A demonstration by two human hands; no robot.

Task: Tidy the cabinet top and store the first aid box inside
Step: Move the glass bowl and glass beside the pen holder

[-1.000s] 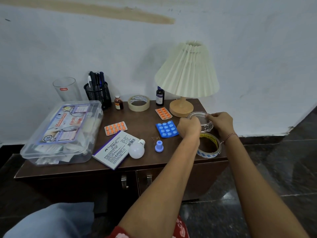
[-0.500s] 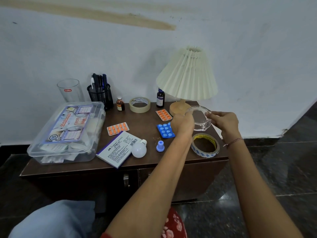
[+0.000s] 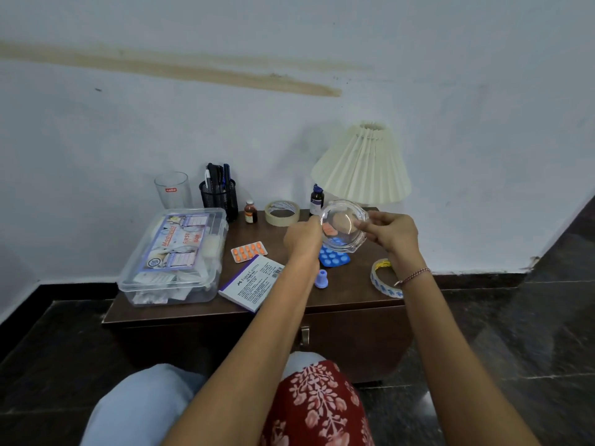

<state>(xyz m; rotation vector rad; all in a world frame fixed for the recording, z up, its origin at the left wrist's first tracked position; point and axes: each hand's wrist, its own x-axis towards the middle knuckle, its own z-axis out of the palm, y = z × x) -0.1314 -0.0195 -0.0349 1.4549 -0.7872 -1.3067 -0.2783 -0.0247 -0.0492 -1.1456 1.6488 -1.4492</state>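
Your first aid box [image 3: 174, 255], clear plastic with its lid on and a printed label on top, lies flat at the left end of the dark brown cabinet [image 3: 347, 284]. Your left hand [image 3: 302, 238] and right hand [image 3: 391, 235] pinch the rim of the glass dish [image 3: 344, 225], holding it tilted above the cabinet's right half.

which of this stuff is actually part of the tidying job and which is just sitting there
Part of the job:
- first aid box
- cabinet
- glass dish, held by left hand and right hand
- orange pill strip and blue pill strip, probably bound for the box

Just lying about:
- lamp
- pen holder
- tumbler
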